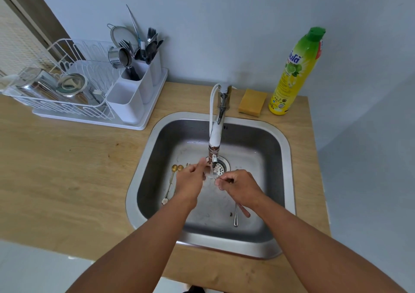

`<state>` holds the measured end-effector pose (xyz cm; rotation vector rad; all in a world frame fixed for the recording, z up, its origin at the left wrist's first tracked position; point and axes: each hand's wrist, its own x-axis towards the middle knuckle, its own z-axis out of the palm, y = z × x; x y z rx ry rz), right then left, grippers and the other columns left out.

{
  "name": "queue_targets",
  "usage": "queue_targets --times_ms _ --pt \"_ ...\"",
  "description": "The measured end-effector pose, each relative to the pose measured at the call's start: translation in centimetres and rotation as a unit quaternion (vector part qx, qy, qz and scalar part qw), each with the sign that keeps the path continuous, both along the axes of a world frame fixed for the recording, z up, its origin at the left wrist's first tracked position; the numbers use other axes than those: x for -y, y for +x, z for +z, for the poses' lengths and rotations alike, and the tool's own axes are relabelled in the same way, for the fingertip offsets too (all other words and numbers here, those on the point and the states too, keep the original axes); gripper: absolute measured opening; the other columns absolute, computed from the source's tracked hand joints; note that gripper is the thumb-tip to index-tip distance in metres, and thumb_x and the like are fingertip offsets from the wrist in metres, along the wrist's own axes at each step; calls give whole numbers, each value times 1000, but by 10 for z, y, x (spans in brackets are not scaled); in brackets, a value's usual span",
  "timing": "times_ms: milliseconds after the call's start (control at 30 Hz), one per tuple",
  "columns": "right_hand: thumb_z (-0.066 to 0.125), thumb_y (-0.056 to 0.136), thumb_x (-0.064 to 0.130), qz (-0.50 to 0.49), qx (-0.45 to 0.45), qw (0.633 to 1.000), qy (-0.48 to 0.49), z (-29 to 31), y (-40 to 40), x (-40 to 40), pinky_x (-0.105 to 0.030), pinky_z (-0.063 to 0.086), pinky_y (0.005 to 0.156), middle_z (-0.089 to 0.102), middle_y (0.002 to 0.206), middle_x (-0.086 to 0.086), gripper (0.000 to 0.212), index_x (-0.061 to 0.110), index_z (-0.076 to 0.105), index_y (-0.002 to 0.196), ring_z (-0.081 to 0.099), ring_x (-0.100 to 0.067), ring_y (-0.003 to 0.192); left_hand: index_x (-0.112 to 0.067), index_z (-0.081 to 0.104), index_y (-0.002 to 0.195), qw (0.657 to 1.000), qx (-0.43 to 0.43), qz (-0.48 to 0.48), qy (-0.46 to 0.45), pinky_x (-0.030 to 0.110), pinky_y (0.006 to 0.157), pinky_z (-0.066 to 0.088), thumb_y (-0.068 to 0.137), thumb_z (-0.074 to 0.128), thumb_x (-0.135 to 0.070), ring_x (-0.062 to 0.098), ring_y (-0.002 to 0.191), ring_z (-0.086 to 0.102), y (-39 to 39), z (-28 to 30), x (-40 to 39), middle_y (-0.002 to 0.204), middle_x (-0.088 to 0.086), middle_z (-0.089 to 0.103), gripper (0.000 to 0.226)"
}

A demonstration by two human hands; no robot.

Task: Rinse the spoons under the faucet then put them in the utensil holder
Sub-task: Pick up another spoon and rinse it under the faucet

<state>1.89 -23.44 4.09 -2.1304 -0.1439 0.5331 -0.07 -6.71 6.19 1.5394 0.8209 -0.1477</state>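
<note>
Both hands are over the steel sink (285,158), under the white faucet (215,135). My right hand (240,186) grips the handles of two spoons (238,213), one silver and one copper-coloured, whose ends stick out below the palm. Their bowls reach up into the water by the drain (221,166). My left hand (190,180) has its fingers at the spoon bowls under the spout. Two gold spoons (170,183) with a flower-shaped end lie on the sink floor to the left. The white utensil holder (137,86) stands at the back left with forks and spoons in it.
A white dish rack (67,86) holding a glass jar and steel bowls sits on the wooden counter at the left. A yellow sponge (252,102) and a yellow-green dish soap bottle (296,72) stand behind the sink at the right.
</note>
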Motion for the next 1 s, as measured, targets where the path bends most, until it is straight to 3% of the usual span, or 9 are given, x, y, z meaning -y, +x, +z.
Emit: queue_targets --times_ms 100,200,300,367,467,600,700,833,1000 --pt "74 91 31 2 -9 1000 18 0 2 2 -11 47 70 75 75 18 18 29 78 73 68 4 75 -27 79 104 981 -102 14 -167 35 74 45 98 62 -54 13 98 67 -4 2 3 93 -8 79 33" --pt "75 92 28 17 -24 999 34 0 3 6 -17 49 76 76 74 16 15 25 81 78 69 4 75 -32 80 113 970 -106 -60 -209 34 77 41 100 53 -59 14 105 60 -9 -3 -2 110 -13 79 41" --pt "73 94 29 33 -35 998 33 -1 1 8 -24 52 83 76 75 15 13 23 83 87 68 0 81 -39 80 111 966 -102 -109 -213 35 76 37 102 48 -61 13 101 54 -11 -9 -6 110 -15 76 40" --pt "71 96 31 40 -31 998 31 -1 -2 7 -22 47 77 74 73 17 17 23 83 87 63 4 78 -40 79 112 963 -97 -113 -224 34 74 35 101 50 -60 14 98 51 -9 -11 -6 105 -15 74 37" --pt "69 97 31 37 -14 998 41 -1 -4 4 -20 42 75 74 75 13 21 21 81 83 60 5 72 -37 77 118 963 -93 -99 -231 33 71 34 91 68 -56 14 99 53 -7 -13 -6 104 -13 73 35" --pt "68 98 34 32 -13 999 35 -1 -7 3 -27 43 78 75 77 14 20 25 81 85 58 2 75 -35 77 113 975 -95 -74 -187 36 74 37 64 90 -53 16 96 54 -5 -15 -2 96 -10 76 54" --pt "68 98 30 21 -25 998 49 -1 -7 2 -25 50 80 77 81 15 15 29 80 89 68 -1 82 -33 79 107 982 -103 -57 -151 36 73 40 70 88 -55 16 97 58 -3 -17 0 104 -7 77 44" --pt "67 99 30 12 -20 998 55 0 -6 1 -4 40 65 75 79 18 18 31 79 86 65 9 74 -33 81 100 982 -109 -39 -149 35 72 40 84 75 -61 14 94 60 1 -13 6 96 -12 77 34" --pt "67 99 28 2 -15 997 71 1 -5 3 -4 43 68 76 79 14 18 30 79 86 67 7 77 -29 79 93 981 -111 -28 -156 38 73 38 93 63 -59 14 91 64 7 -7 10 85 -11 78 33"
